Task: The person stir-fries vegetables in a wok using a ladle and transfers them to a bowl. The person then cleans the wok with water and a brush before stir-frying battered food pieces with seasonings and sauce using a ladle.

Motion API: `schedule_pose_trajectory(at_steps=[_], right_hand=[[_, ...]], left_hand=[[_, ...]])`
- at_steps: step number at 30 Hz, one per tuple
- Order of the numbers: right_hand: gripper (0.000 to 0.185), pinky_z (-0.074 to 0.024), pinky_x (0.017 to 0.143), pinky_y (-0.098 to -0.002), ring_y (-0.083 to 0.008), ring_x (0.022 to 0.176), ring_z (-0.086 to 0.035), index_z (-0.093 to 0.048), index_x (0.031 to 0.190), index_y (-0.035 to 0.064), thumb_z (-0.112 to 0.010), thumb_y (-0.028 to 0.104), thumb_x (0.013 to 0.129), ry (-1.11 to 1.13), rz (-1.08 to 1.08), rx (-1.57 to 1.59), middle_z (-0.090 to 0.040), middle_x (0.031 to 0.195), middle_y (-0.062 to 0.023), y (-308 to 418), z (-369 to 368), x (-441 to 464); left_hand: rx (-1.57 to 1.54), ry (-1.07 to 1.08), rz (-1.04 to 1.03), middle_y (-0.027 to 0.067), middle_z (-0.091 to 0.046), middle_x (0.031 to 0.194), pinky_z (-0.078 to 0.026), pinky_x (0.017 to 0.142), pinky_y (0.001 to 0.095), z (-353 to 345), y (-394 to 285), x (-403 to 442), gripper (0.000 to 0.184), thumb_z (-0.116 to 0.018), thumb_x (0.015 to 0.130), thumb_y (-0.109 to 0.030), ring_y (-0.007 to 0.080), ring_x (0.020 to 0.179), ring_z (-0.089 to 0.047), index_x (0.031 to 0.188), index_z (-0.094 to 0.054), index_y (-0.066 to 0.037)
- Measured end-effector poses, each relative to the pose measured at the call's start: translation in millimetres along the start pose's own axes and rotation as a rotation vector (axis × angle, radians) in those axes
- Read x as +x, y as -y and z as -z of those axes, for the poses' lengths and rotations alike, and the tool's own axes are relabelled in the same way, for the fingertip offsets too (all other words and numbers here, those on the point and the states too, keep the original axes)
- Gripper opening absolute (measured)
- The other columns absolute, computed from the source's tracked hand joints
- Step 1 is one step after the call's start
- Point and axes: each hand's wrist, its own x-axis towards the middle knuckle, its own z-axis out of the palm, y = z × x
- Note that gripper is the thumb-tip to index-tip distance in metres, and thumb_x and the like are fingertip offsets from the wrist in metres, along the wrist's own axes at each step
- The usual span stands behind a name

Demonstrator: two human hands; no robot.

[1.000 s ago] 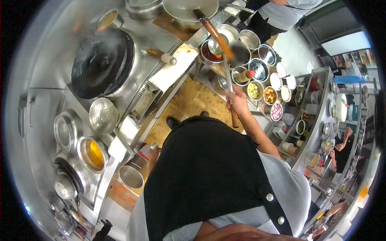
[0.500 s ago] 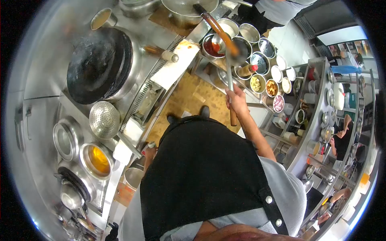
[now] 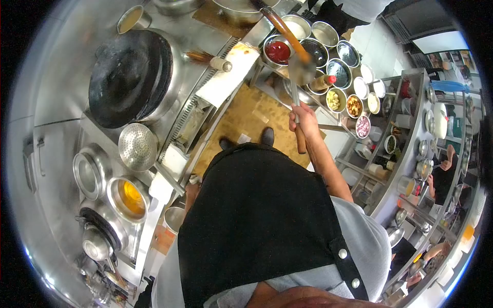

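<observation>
My right hand (image 3: 306, 119) is closed round the handle of a long steel ladle (image 3: 294, 92) with a wooden grip end. The ladle's bowl is over the seasoning pots, blurred and partly covered by a brown wooden handle (image 3: 282, 25) crossing above it. Left of the bowl stands a pot of red sauce (image 3: 278, 52). My left hand (image 3: 192, 190) hangs low beside the stove edge, mostly hidden by the apron, near the handle end of a perforated strainer (image 3: 138, 147). Its fingers are too hidden to show what they hold, if anything.
A black wok (image 3: 131, 77) sits on the stove at left. Below are a pot with yellow liquid (image 3: 128, 199) and a lidded steel pot (image 3: 88, 174). Bowls of chopped ingredients (image 3: 354, 106) line the right. Another person (image 3: 354, 10) stands at the top; others work behind the shelves.
The ladle's bowl has left the red sauce pot and moved right. My right hand keeps its grip. The whole view has shifted slightly.
</observation>
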Motion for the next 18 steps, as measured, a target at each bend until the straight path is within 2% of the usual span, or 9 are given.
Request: schedule_pose_trajectory(at_steps=[2,5,8,16,18], right_hand=[[0.012,-0.0361,0.044,-0.0331,-0.0153,0.047,-0.048,-0.056,0.105,0.0093,-0.061,0.019,0.101,0.030,-0.043,0.097,-0.054,0.069,-0.0024,7,-1,-3],[0.012,-0.0342,0.047,-0.0282,-0.0131,0.052,-0.044,-0.050,0.112,0.0132,-0.058,0.019,0.103,0.089,-0.090,0.192,-0.051,0.073,-0.0018,14,3,-4],[0.013,-0.0337,0.048,-0.0271,-0.0118,0.052,-0.043,-0.049,0.112,0.0142,-0.057,0.021,0.104,0.120,-0.109,0.301,-0.050,0.072,-0.0003,23,4,-9],[0.018,-0.0323,0.048,-0.0256,-0.0084,0.052,-0.040,-0.054,0.118,0.0137,-0.056,0.026,0.106,0.218,-0.241,0.490,-0.045,0.070,0.0042,46,21,-13],[0.022,-0.0323,0.048,-0.0256,-0.0078,0.052,-0.040,-0.055,0.123,0.0132,-0.056,0.027,0.106,0.256,-0.258,0.493,-0.045,0.069,0.0050,51,27,-11]], left_hand=[[0.001,0.011,0.000,0.0181,-0.073,0.107,-0.054,0.080,0.0560,7,-5,-1,0.035,-0.062,0.090,-0.045,0.0380,0.100,-0.071,0.109,-0.075,-0.018],[0.010,0.029,-0.013,0.0178,-0.072,0.110,-0.054,0.083,0.0552,6,-7,-2,0.036,-0.062,0.090,-0.045,0.0383,0.103,-0.071,0.110,-0.075,-0.019],[0.017,0.040,-0.026,0.0175,-0.072,0.113,-0.054,0.086,0.0544,9,-14,-3,0.036,-0.062,0.089,-0.046,0.0387,0.106,-0.070,0.111,-0.075,-0.020],[0.038,0.073,-0.123,0.0175,-0.071,0.120,-0.054,0.092,0.0519,16,-57,-1,0.038,-0.063,0.089,-0.046,0.0396,0.113,-0.068,0.113,-0.076,-0.020],[-0.078,0.036,0.083,0.0191,-0.071,0.121,-0.054,0.093,0.0503,18,-76,-3,0.037,-0.065,0.089,-0.045,0.0396,0.114,-0.067,0.112,-0.076,-0.019]])
